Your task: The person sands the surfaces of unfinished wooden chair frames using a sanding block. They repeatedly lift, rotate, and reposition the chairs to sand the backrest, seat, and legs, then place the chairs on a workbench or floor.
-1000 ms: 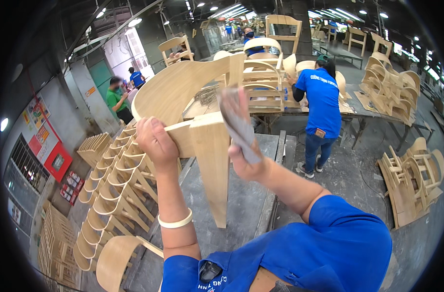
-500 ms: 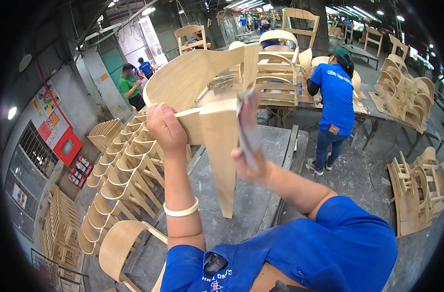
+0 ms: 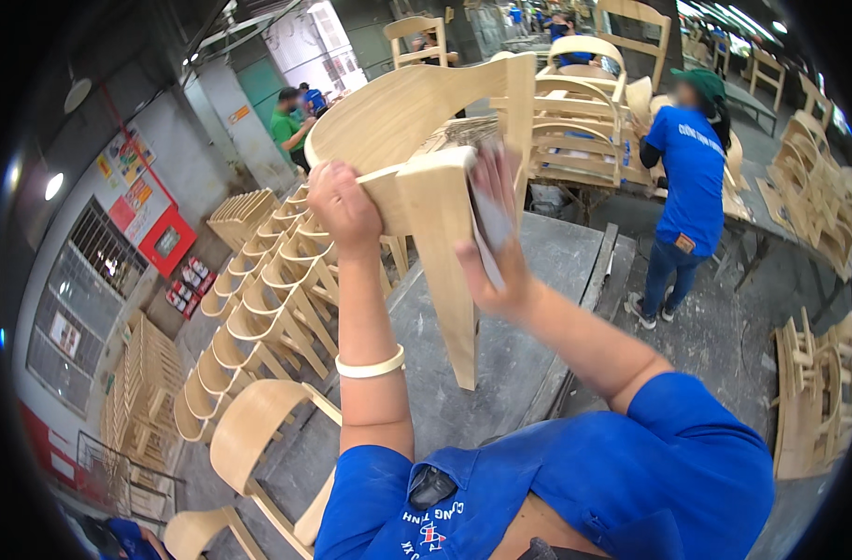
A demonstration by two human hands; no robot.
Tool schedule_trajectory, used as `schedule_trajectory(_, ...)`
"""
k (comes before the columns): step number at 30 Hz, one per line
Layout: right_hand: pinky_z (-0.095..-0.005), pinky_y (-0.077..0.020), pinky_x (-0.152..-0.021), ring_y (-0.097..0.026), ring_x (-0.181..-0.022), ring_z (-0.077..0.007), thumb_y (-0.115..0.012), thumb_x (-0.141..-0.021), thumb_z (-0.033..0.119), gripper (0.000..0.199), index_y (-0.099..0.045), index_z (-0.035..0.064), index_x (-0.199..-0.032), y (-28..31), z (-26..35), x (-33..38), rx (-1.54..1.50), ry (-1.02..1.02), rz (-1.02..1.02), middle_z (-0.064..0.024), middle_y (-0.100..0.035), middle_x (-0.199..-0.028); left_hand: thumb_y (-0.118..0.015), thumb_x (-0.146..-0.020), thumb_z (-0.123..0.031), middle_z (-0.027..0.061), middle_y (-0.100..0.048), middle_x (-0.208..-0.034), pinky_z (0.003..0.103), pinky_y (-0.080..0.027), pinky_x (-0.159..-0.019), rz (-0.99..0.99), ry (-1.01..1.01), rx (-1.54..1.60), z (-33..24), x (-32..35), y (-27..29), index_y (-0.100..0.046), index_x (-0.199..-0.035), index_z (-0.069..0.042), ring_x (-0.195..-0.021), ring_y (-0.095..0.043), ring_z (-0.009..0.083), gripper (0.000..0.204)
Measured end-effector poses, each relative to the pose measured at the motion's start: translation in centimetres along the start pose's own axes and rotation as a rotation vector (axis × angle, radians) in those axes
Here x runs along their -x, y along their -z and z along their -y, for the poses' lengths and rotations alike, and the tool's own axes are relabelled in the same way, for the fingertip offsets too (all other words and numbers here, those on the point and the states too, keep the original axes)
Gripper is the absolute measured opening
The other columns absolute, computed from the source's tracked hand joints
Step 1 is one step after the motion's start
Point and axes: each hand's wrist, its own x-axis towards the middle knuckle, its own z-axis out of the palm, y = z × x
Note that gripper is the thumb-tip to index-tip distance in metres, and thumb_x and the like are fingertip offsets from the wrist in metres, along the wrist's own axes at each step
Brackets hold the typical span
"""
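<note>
Holds with the left hand (image 3: 347, 210), curled over a rail (image 3: 393, 207), a pale wooden chair frame (image 3: 379, 124) above the grey worktable (image 3: 549, 271), and with the right hand (image 3: 513, 271) pinches a grey sandpaper-like sheet (image 3: 492, 226) beside the tapered leg (image 3: 440, 247) (whether touching it, cannot tell). Notice farther left rows of curved-back chairs (image 3: 278, 275), and, farther right, a co-worker (image 3: 692, 177) in blue shirt.

The chair frame (image 3: 435, 243) is smooth, matt wood, the grey sheet (image 3: 490, 224) papery, the tabletop (image 3: 558, 250) dull and scuffed.
</note>
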Motion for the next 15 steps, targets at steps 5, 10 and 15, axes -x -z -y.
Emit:
schedule_trajectory(5, -0.0583, -0.0074, -0.113, -0.011, -0.143, -0.0468, -0.045, -0.097, 0.027, 0.058, -0.027, 0.0058, -0.148, -0.6, -0.7, -0.2, -0.069, 0.043, -0.041, -0.0185, -0.025, -0.154, -0.042, -0.094, -0.015, 0.0151, -0.046, -0.059, 0.041, -0.035, -0.061, -0.024, 0.050, 0.013, 0.2, 0.0, 0.0, -0.046, -0.060, 0.002, -0.061, -0.045, 0.0298, 0.038)
schedule_trajectory(10, -0.0614, -0.0066, -0.112, -0.013, -0.141, -0.0514, -0.050, -0.094, 0.026, 0.060, -0.030, 0.0068, -0.147, -1.7, -3.1, -2.4, 0.010, 0.079, 0.022, -0.0176, -0.027, -0.154, -0.040, -0.091, -0.014, 0.0153, -0.047, -0.060, 0.041, -0.035, -0.060, -0.035, 0.099, 0.001, 1.1, -0.1, 1.8, -0.047, -0.061, 0.003, -0.060, -0.044, 0.0289, 0.035)
schedule_trajectory(15, -0.0674, -0.0133, -0.107, -0.010, -0.142, -0.0509, -0.053, -0.091, 0.027, 0.063, -0.030, 0.0141, -0.149, -1.3, 1.0, 11.3, 0.023, -0.032, 0.421, -0.0159, -0.019, -0.156, -0.036, -0.090, -0.015, 0.0125, -0.043, -0.057, 0.039, -0.033, -0.059, -0.075, 0.110, -0.079, -0.2, 0.1, 7.4, -0.043, -0.058, 0.002, -0.058, -0.041, 0.0258, 0.037)
